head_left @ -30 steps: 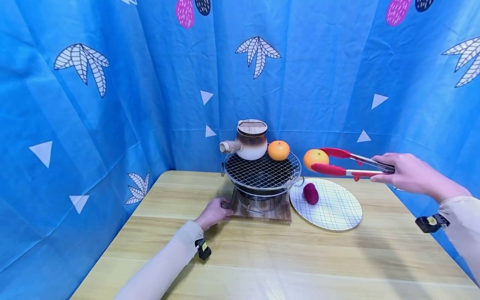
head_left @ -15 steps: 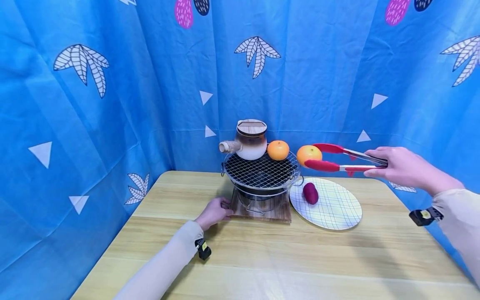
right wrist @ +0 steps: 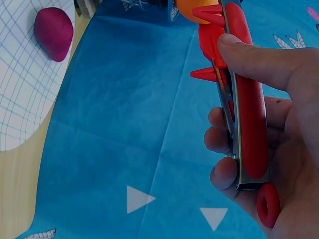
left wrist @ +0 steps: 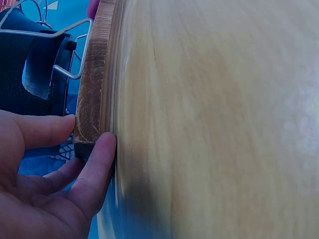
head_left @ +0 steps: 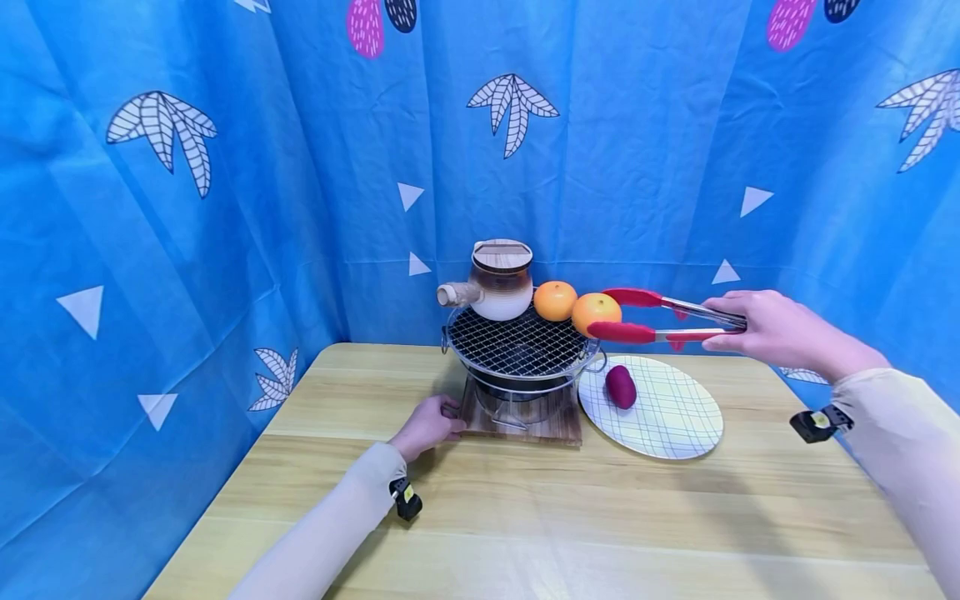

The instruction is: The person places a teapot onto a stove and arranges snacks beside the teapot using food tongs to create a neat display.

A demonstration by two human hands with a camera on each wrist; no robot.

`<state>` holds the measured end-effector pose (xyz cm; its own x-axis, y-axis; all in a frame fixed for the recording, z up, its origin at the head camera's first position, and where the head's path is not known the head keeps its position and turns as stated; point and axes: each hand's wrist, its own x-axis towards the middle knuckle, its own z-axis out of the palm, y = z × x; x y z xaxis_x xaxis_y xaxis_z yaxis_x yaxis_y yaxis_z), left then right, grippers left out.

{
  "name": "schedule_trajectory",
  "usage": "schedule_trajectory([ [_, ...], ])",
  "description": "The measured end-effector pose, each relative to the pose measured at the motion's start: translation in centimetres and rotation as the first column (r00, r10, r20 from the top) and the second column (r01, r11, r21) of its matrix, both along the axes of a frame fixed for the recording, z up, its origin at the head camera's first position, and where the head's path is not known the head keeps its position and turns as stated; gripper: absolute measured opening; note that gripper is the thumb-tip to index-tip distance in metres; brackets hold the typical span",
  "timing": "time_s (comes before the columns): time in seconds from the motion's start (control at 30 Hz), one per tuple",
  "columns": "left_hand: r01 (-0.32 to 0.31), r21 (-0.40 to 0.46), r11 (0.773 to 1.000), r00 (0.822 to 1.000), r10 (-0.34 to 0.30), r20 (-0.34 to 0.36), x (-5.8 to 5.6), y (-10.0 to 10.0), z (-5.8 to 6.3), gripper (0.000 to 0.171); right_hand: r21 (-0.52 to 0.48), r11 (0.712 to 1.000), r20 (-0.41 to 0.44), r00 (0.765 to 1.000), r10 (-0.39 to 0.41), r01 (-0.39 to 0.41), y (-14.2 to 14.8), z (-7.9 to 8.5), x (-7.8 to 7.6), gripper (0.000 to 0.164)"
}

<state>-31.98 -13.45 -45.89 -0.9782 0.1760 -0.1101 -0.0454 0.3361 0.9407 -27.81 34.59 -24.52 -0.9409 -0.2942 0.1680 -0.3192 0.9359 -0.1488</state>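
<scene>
My right hand [head_left: 780, 327] grips a pair of red-tipped tongs [right wrist: 251, 119], thumb on one arm and fingers curled round the other. Between the tong heads sits an orange [head_left: 597, 313], at the right rim of the round wire grill [head_left: 517, 342]. A second orange [head_left: 555, 301] rests on the grill's back part, close to the held one. Beside it stands a clay pot [head_left: 504, 292] with a wooden lid and side handle. Low on the left, my left hand [head_left: 429, 427] pinches the corner of the wooden board [left wrist: 92, 94] under the stove, thumb on top.
Right of the stove lies a checked oval plate [head_left: 678, 412] bearing a dark purple-red oval item [head_left: 621, 387]. A wooden table [head_left: 480, 517] carries everything. Blue curtains [head_left: 630, 167] hang close behind and at the sides.
My right hand has moved left with the tongs, bringing the held orange from above the plate to the grill's right rim, beside the other orange. The left hand has stayed at the board.
</scene>
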Motion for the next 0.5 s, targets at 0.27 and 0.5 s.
schedule_trajectory([
  [0.27, 0.006, -0.002, 1.000, 1.000, -0.006, -0.003, -0.3, 0.2, -0.2, 0.044, -0.016, 1.000, 0.015, 1.000, 0.014, -0.014, -0.9, -0.1, -0.5, 0.076],
  [0.5, 0.008, 0.003, 1.000, 1.000, -0.007, -0.002, -0.2, 0.0, -0.3, 0.044, -0.009, 1.000, 0.015, 1.000, 0.028, -0.028, -1.3, -0.1, -0.7, 0.075],
])
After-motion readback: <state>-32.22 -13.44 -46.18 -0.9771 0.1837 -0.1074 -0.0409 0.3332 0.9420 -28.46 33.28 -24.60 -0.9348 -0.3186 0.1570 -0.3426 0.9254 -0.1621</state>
